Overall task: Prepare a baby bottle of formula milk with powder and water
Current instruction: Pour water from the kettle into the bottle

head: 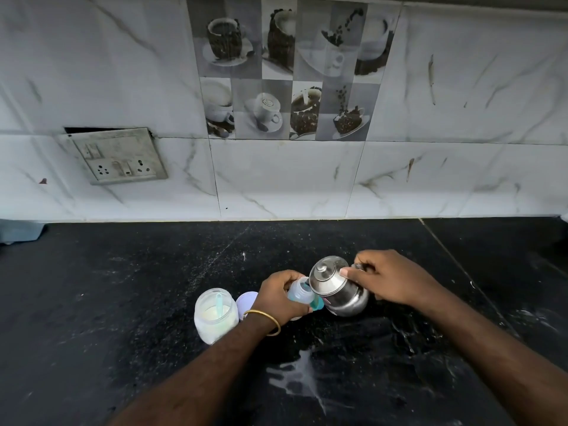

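Two hands met over the black counter [123,302]. Far left stood the powder jar [216,315], upright, a scoop handle poking up inside, with a pale lid [246,301] just beside it. Next, the left hand [281,298], gold bangle [266,321] at the wrist, had its fingers wrapped around the baby bottle [302,292], long axis tilted, open mouth pointing up and right. Against it leaned the steel kettle [336,287], tipped left toward the bottle, right hand [388,276] clamped on its handle.
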Motion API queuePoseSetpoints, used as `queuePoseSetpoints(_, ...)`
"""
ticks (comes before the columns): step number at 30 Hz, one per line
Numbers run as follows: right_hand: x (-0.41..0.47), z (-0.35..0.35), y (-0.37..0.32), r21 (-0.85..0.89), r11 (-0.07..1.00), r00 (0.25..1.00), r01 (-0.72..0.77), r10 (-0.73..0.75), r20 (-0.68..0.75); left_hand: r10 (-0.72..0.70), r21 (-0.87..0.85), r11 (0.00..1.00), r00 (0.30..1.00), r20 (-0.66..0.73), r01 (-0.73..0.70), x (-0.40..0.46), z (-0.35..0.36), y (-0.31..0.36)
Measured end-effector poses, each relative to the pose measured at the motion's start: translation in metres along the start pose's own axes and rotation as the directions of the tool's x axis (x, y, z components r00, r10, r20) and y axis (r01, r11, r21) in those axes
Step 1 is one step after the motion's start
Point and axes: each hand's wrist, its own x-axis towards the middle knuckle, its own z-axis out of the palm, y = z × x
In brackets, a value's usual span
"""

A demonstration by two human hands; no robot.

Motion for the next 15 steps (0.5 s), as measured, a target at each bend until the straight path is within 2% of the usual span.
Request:
queuePoseSetpoints(5,0.018,-0.014,-0.025,-0.211,0.973,0.995,0.089,-0.075,0.073,0.017,-0.027,0.999,0.999,-0.035,-0.018,-0.002,-0.010,-0.004)
queuePoseSetpoints(15,0.026,-0.029,-0.038,-0.426,0.889,0.983,0.166,-0.115,0.143,0.018,-0.031,0.999,1.000,-0.014,-0.018,-0.003,-0.005,-0.002)
